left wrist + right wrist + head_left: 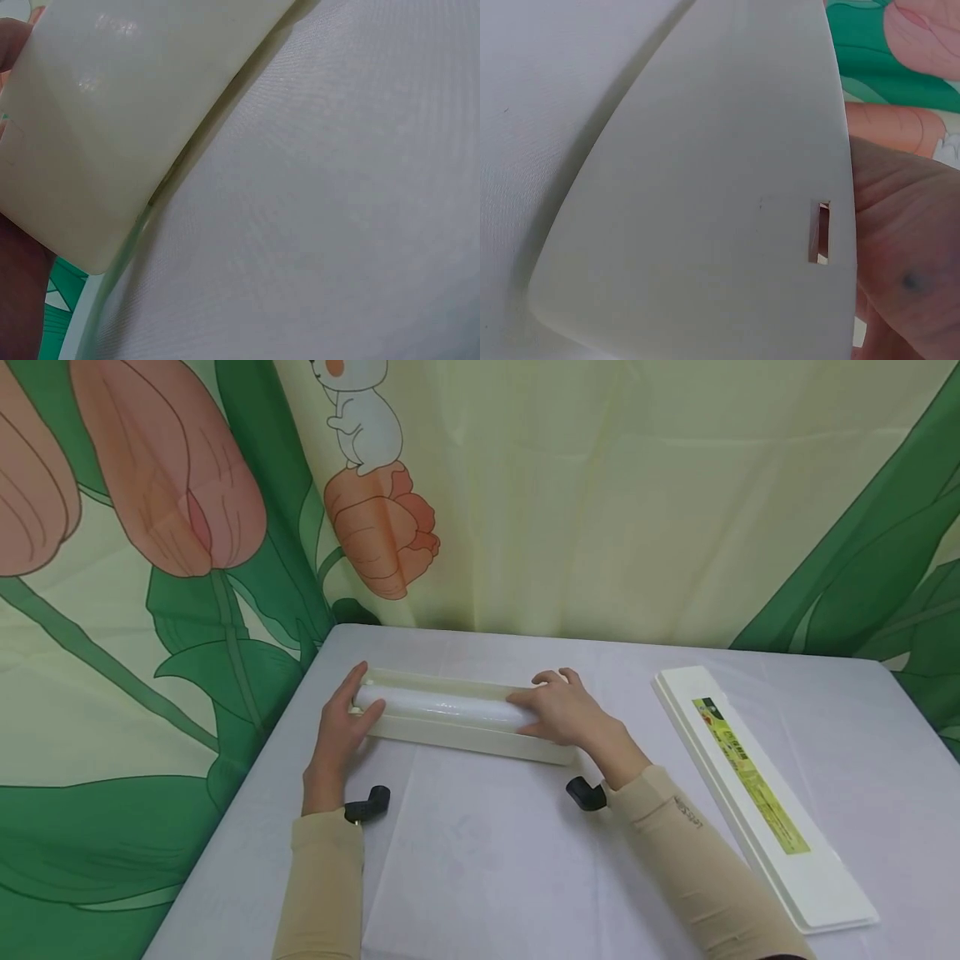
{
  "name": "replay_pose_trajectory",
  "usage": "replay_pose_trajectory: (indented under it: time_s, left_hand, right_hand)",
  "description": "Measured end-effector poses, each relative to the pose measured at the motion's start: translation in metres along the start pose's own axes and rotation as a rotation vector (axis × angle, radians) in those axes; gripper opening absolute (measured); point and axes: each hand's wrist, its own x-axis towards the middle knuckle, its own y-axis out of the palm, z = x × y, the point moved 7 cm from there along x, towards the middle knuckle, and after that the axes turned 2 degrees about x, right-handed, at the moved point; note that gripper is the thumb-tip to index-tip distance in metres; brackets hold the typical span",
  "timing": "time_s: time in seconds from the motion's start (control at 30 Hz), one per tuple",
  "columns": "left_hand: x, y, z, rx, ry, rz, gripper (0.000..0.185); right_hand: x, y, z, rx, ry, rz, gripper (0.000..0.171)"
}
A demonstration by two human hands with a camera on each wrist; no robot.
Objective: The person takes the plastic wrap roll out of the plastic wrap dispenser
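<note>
A long cream box lies open on the white table, with a white roll of film lying lengthwise in it. My left hand grips the roll's left end, fingers behind it and thumb in front. My right hand curls over the roll's right end. In the left wrist view the box wall fills the upper left over the tablecloth. The right wrist view shows the box wall with a small slot, and my palm beside it.
The box's long cream lid, with a green and yellow label, lies on the table's right side, angled toward the near edge. A curtain printed with flowers and leaves hangs behind and to the left. The table's left edge runs close to my left arm.
</note>
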Motion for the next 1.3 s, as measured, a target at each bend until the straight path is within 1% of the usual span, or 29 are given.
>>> replay_pose_trajectory:
  time_s: [0.17, 0.3, 0.4, 0.6, 0.67, 0.8, 0.93, 1.1, 1.3]
  left_hand:
    - [0.0, 0.0, -0.002, -0.002, -0.007, 0.004, 0.069]
    - [-0.001, 0.0, -0.002, -0.004, -0.014, 0.009, 0.069]
    - [0.0, 0.0, -0.003, 0.0, -0.014, 0.01, 0.069]
    - [0.001, -0.001, -0.002, 0.0, -0.006, 0.0, 0.069]
    - [0.0, -0.001, -0.001, -0.003, -0.001, -0.003, 0.069]
    - [-0.001, 0.0, 0.0, -0.014, 0.0, -0.001, 0.068]
    - [-0.003, 0.0, 0.002, -0.024, -0.013, 0.004, 0.069]
    - [-0.003, 0.001, 0.001, -0.018, -0.014, 0.009, 0.07]
    - [-0.002, 0.0, 0.0, -0.011, 0.0, 0.002, 0.069]
  right_hand:
    - [0.002, -0.001, 0.0, 0.026, 0.009, 0.021, 0.045]
    - [0.002, -0.005, 0.001, 0.045, 0.014, 0.003, 0.048]
    - [0.002, -0.011, 0.003, 0.048, 0.012, -0.026, 0.049]
    - [0.003, -0.026, 0.015, 0.043, -0.063, -0.086, 0.041]
    - [0.003, -0.028, 0.018, 0.064, -0.065, -0.073, 0.04]
    - [0.002, -0.027, 0.022, 0.1, -0.026, -0.016, 0.043]
    - [0.0, -0.024, 0.025, 0.086, -0.016, 0.012, 0.045]
    - [-0.001, -0.022, 0.026, 0.069, -0.05, 0.007, 0.045]
    - [-0.006, -0.022, 0.033, 0.02, -0.135, -0.013, 0.057]
